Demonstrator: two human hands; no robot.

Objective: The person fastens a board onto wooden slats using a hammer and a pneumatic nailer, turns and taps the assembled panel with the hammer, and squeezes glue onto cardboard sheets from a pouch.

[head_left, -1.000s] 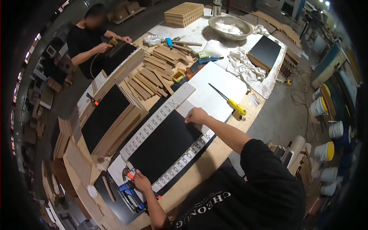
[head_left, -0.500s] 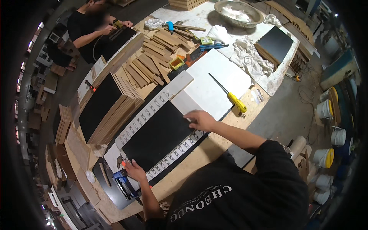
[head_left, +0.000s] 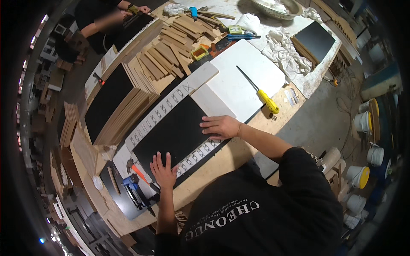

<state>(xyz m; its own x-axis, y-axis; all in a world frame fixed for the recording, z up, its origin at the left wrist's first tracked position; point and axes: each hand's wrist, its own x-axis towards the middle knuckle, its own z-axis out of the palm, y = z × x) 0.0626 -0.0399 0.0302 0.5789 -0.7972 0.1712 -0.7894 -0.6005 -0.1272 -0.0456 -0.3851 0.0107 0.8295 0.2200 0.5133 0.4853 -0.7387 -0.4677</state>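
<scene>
A black rectangular panel (head_left: 171, 128) lies flat between two white strips with rows of drawn marks, the far strip (head_left: 160, 113) and the near strip (head_left: 198, 158). My left hand (head_left: 163, 171) rests open on the panel's near left corner, fingers spread. At its right end, my right hand (head_left: 221, 127) lies with fingers stretched out over the panel's edge. Beside my left hand is a hammer (head_left: 139, 171) with an orange handle part. A blue and black tool (head_left: 133, 190) sits just left of it. A yellow-handled screwdriver (head_left: 267, 100) lies on a white board (head_left: 252, 64).
Stacked black-faced panels (head_left: 109, 102) stand left of the work. Behind are many loose wood strips (head_left: 164, 57), a blue utility knife (head_left: 241, 37) and crumpled white cloth (head_left: 284, 53). Across the table a co-worker's hand (head_left: 143, 9) is at work. Several buckets (head_left: 358, 176) stand at right.
My left hand has moved from beside the hammer onto the panel, its fingers now spread. The fingers of my right hand have straightened over the panel's edge. The view has shifted slightly.
</scene>
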